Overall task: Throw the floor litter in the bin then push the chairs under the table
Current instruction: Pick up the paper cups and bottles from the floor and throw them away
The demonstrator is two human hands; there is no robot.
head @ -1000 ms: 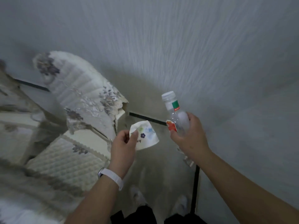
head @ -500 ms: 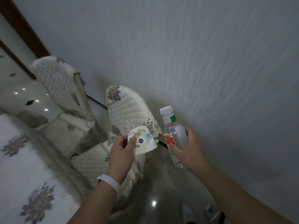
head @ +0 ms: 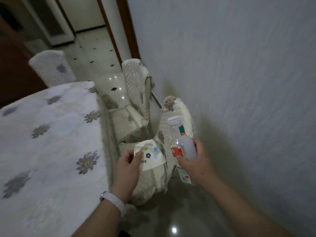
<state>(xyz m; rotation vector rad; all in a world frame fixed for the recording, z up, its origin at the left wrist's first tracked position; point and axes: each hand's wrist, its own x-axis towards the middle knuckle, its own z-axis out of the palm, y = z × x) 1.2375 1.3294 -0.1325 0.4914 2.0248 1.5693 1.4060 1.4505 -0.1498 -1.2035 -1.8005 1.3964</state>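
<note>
My left hand (head: 128, 165) pinches a crumpled white paper cup (head: 151, 155) printed with small flowers. My right hand (head: 196, 161) grips an empty clear plastic bottle (head: 181, 146) with a white cap and a red label, held upright. Both hands are raised in front of me, above the nearest chair (head: 171, 134) in a quilted floral cover. A second covered chair (head: 136, 93) stands beyond it along the wall, and a third chair (head: 53, 67) at the table's far end. The table (head: 51, 137) under a white floral cloth fills the left. No bin is in view.
A grey wall (head: 239, 82) runs close on the right. Glossy tiled floor (head: 95, 53) leads through a brown-framed doorway (head: 126, 29) at the top. The gap between the table's edge and the wall is narrow and holds the two near chairs.
The view has swung up and left from the wall and floor to the table, chairs and doorway. Both hands keep the same hold on the cup and the bottle.
</note>
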